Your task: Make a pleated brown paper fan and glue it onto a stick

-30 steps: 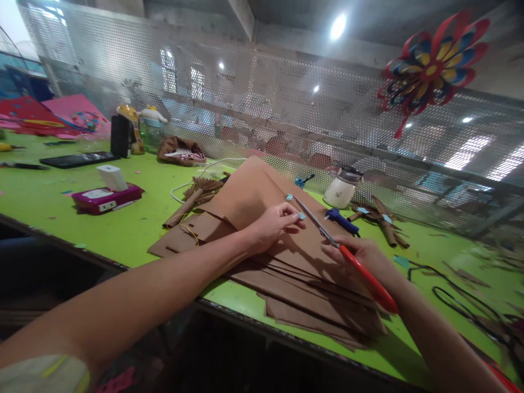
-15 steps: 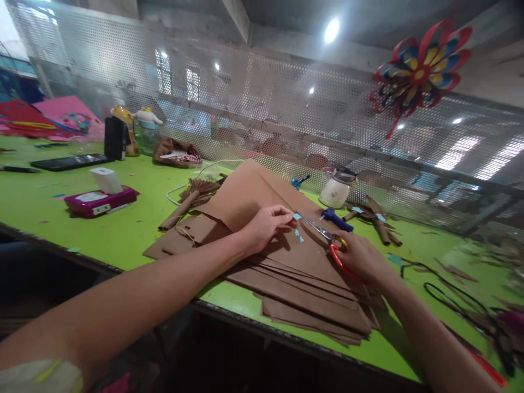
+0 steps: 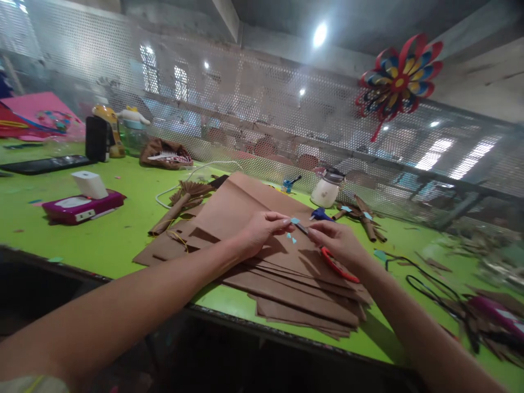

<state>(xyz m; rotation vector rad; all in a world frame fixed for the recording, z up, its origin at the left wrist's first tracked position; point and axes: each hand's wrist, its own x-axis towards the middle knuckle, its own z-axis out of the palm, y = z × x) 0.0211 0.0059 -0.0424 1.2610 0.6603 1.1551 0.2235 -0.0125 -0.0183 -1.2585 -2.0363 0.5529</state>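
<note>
My left hand [image 3: 262, 233] pinches a small light-blue paper piece [image 3: 295, 221] between thumb and fingertips. Close by on the right, my right hand [image 3: 338, 240] grips a pair of scissors [image 3: 339, 267]. Its fingers lie along the metal part, and the red handle shows beneath the palm. The short visible stretch of blade points at the paper piece; whether they touch I cannot tell. Both hands are above a stack of brown kraft paper [image 3: 290, 297]. Tiny blue offcuts [image 3: 293, 240] lie on the top sheet.
A blue glue gun [image 3: 321, 214] and a white jar [image 3: 327, 188] stand behind my right hand. Rolled brown paper pieces [image 3: 366, 218] and black-handled scissors [image 3: 438, 289] lie right. On the left is a purple power strip [image 3: 84, 207] with a white plug. A perforated screen [image 3: 254, 109] borders the table.
My right hand has shifted its hold from the scissors' handle up toward the blades, nearer my left hand. My left hand still pinches the blue piece. The view has turned slightly right.
</note>
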